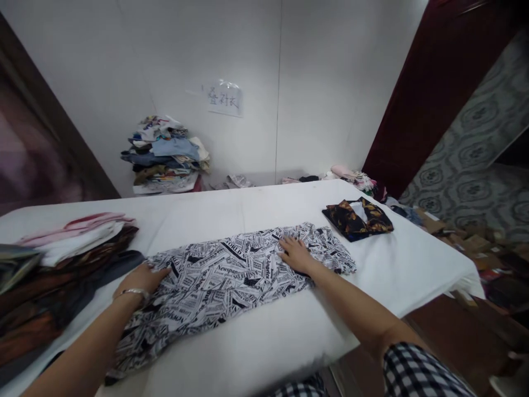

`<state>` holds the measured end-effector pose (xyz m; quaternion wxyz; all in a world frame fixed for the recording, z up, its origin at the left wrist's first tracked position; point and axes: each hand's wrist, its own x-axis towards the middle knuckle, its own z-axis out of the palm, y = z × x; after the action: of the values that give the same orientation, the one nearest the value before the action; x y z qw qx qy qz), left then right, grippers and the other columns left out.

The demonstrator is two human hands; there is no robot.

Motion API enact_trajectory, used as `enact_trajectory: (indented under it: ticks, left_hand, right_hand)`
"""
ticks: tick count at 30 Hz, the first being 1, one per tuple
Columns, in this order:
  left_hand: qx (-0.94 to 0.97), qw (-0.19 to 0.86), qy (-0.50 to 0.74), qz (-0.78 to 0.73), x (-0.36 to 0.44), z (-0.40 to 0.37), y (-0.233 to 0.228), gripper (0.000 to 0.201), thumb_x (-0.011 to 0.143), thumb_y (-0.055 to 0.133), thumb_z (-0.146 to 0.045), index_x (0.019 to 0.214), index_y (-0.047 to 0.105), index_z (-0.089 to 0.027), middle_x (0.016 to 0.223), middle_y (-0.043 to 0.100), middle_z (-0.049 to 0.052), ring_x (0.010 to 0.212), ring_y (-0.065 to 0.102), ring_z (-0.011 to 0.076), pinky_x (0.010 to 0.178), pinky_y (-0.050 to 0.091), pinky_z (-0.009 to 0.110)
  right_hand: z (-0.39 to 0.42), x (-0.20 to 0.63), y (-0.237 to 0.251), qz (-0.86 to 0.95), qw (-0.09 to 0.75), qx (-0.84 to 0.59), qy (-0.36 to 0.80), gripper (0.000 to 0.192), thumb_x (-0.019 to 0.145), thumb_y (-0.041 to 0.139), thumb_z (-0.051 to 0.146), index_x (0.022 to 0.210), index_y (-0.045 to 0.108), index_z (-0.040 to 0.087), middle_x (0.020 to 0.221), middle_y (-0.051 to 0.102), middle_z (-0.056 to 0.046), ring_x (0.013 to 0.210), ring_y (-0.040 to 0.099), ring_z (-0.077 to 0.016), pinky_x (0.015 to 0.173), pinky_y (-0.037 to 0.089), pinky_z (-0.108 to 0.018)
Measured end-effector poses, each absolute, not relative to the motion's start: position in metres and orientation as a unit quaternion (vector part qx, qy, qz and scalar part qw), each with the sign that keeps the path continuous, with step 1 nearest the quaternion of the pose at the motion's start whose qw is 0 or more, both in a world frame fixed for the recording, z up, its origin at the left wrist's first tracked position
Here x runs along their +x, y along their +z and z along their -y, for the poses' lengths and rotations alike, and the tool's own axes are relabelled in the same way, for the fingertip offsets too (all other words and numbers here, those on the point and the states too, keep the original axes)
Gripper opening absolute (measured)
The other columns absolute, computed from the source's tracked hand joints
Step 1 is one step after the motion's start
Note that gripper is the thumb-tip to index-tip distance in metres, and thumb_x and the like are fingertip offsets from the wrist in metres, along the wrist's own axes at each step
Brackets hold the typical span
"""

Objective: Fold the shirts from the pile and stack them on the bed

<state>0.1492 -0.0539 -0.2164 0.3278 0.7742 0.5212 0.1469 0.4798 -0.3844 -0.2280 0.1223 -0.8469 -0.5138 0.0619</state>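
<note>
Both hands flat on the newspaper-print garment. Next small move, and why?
Probably smooth outward, then fold one long side in. The left hand and right hand press flat on the newspaper-print garment, which lies spread lengthwise on the white table, still wrinkled near its left end. The folded dark floral garment beyond suggests a fold comes next.

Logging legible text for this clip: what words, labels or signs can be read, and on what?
"Newspap...", "WORLD" and "...Angeles": newspaper-print garment under the left hand and right hand; its smaller print is too blurred to read.
Three handwritten characters: paper sign on the wall, too blurred to read surely.
</note>
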Motion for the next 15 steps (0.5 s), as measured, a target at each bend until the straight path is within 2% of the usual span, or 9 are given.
enact_trajectory:
  ticks: [2, 3, 7, 11, 15]
  left_hand:
    - [0.793, 0.220, 0.091, -0.560, 0.152, 0.065, -0.210, 0.037, 0.054, 0.073, -0.047, 0.058, 0.043, -0.024, 0.073, 0.064, 0.014, 0.107, 0.058, 0.0450, 0.094, 0.041, 0.058]
    - [0.795, 0.201, 0.073, -0.567, 0.154, 0.071, -0.206, 0.032, 0.058, 0.072, -0.044, 0.060, 0.048, -0.022, 0.082, 0.067, 0.019, 0.108, 0.058, 0.0445, 0.093, 0.043, 0.055]
    - [0.792, 0.186, 0.039, -0.580, 0.159, 0.085, -0.198, 0.030, 0.068, 0.066, -0.041, 0.083, 0.063, -0.015, 0.108, 0.068, 0.021, 0.113, 0.059, 0.0358, 0.093, 0.045, 0.040]
    - [0.781, 0.181, 0.015, -0.597, 0.152, 0.084, -0.196, 0.041, 0.079, 0.055, -0.048, 0.097, 0.067, -0.014, 0.113, 0.068, 0.019, 0.110, 0.062, 0.0291, 0.088, 0.046, 0.032]
    - [0.772, 0.169, -0.003, -0.613, 0.142, 0.092, -0.192, 0.054, 0.081, 0.050, -0.055, 0.107, 0.066, -0.011, 0.115, 0.067, 0.020, 0.107, 0.063, 0.0290, 0.084, 0.048, 0.031]
  right_hand:
    - [0.386, 0.471, -0.234, 0.520, 0.105, -0.844, 0.076, 0.054, 0.095, 0.035, 0.048, 0.142, 0.040, 0.022, 0.155, 0.028, -0.012, 0.143, 0.021, -0.0296, 0.113, 0.014, -0.054]
    - [0.387, 0.468, -0.236, 0.515, 0.100, -0.848, 0.077, 0.052, 0.095, 0.036, 0.046, 0.141, 0.042, 0.022, 0.154, 0.030, -0.012, 0.142, 0.024, -0.0299, 0.112, 0.015, -0.055]
    - [0.388, 0.457, -0.234, 0.503, 0.134, -0.853, 0.033, 0.049, 0.094, 0.040, 0.040, 0.138, 0.047, 0.020, 0.150, 0.037, -0.015, 0.140, 0.028, -0.0316, 0.110, 0.019, -0.058]
    - [0.383, 0.430, -0.229, 0.576, 0.206, -0.791, -0.016, 0.053, 0.095, 0.034, 0.047, 0.142, 0.042, 0.024, 0.154, 0.031, -0.010, 0.144, 0.020, -0.0287, 0.113, 0.016, -0.055]
    - [0.381, 0.405, -0.244, 0.633, 0.171, -0.755, 0.015, 0.054, 0.093, 0.035, 0.052, 0.140, 0.044, 0.026, 0.153, 0.032, -0.010, 0.143, 0.023, -0.0296, 0.112, 0.019, -0.056]
